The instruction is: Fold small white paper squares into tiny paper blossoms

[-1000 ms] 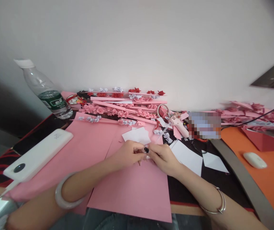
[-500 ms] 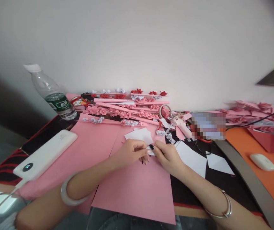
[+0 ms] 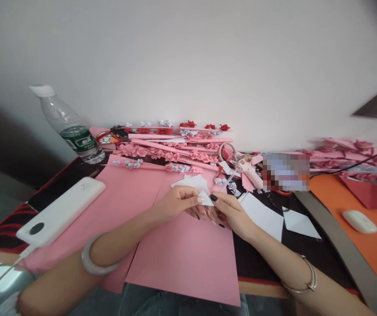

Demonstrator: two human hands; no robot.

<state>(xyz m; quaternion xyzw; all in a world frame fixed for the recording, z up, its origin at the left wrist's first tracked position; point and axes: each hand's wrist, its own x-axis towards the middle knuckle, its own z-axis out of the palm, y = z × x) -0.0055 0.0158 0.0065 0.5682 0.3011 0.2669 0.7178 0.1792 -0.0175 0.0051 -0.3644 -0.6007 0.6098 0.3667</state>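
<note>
Along the table's (image 3: 263, 289) front edge, a large pink sheet (image 3: 184, 263) hangs a little over the wood, with another pink sheet to its left. A white bangle (image 3: 91, 260) circles the person's left forearm, a silver bracelet (image 3: 312, 286) the right. Toward the front left corner a white power bank (image 3: 63, 210) lies aslant, a cable (image 3: 26, 252) plugged into its near end.

Over the pink sheet, away from the front edge, both hands meet at a small white paper (image 3: 206, 198) showing a pointed top. The left hand (image 3: 179, 201) pinches its left side, thumb uppermost; the right hand (image 3: 236, 214) pinches the right side under a dark-nailed thumb. The other fingers gather beneath.

To the right, white sheets (image 3: 263, 215) lie on a black mat (image 3: 250, 259); toward the table's right edge, a small white case (image 3: 360, 221) sits on an orange sheet (image 3: 328, 197). Farther back, a pale pink glue gun (image 3: 250, 174) lies beside a roll of tape (image 3: 221, 152). Pink, red and white paper flowers (image 3: 171, 156) crowd the back edge, and a bottle (image 3: 82, 141) stands near the back left corner, before the pale wall (image 3: 188, 66).
</note>
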